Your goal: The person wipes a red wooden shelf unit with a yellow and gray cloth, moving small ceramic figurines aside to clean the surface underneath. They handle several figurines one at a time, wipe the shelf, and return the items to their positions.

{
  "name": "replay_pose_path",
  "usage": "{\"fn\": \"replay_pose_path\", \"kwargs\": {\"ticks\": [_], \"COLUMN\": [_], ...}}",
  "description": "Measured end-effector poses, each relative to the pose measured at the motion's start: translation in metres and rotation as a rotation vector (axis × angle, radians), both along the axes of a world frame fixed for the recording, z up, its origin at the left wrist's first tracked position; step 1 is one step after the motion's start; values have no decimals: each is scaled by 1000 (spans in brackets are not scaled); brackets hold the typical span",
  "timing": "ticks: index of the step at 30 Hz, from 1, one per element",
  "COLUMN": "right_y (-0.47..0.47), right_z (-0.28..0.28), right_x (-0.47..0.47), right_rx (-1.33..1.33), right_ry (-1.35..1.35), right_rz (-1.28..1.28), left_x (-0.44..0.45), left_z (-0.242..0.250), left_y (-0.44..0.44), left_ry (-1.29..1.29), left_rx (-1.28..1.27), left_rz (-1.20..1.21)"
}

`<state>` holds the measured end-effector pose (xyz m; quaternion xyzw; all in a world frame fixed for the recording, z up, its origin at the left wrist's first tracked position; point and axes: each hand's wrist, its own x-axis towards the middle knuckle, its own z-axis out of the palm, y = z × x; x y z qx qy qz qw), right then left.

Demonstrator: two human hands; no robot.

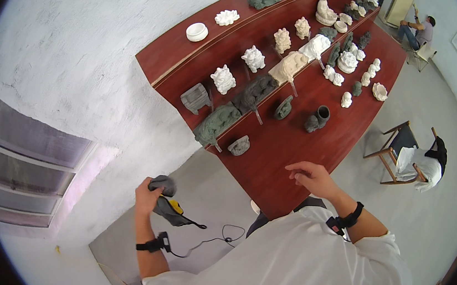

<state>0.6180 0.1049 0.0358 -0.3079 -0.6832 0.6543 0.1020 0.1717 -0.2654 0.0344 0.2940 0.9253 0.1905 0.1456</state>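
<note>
My left hand [146,199] is raised off the table's left end, over the floor. It grips a small dark grey object [164,186], blurred, perhaps a figurine. Below those fingers hangs a grey and yellow cloth [170,212] with a dark loop; the same hand seems to hold it. My right hand [315,178] hovers over the near part of the red-brown wooden table [276,177], fingers loosely bent, nothing seen in them. Beyond it stand a dark grey figurine with a hollow cylinder [317,119] and a grey carved piece [239,146].
Green, black, beige and white carvings [287,67] line the table's steps, some on clear stands. A wooden armchair [403,155] with white cloth stands right. At far right a person [419,32] sits on a stool. A black cable [226,239] trails below my left arm.
</note>
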Motion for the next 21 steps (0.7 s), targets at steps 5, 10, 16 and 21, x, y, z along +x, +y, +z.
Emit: {"fn": "replay_pose_path", "kwargs": {"ticks": [5,10,16,21], "right_y": [65,169,270,293], "right_z": [-24,-59,-97,-120], "right_x": [16,33,35,20], "right_rx": [511,1046,1097,1046], "right_ry": [-83,-202,-276,-270], "right_rz": [35,-30,250,392], "left_x": [107,195,297,352], "left_z": [-6,19,51,65], "left_y": [12,53,120,136], "left_ry": [53,-74,-101,-65], "left_rx": [33,196,175,158], "left_rz": [9,35,79,154]}}
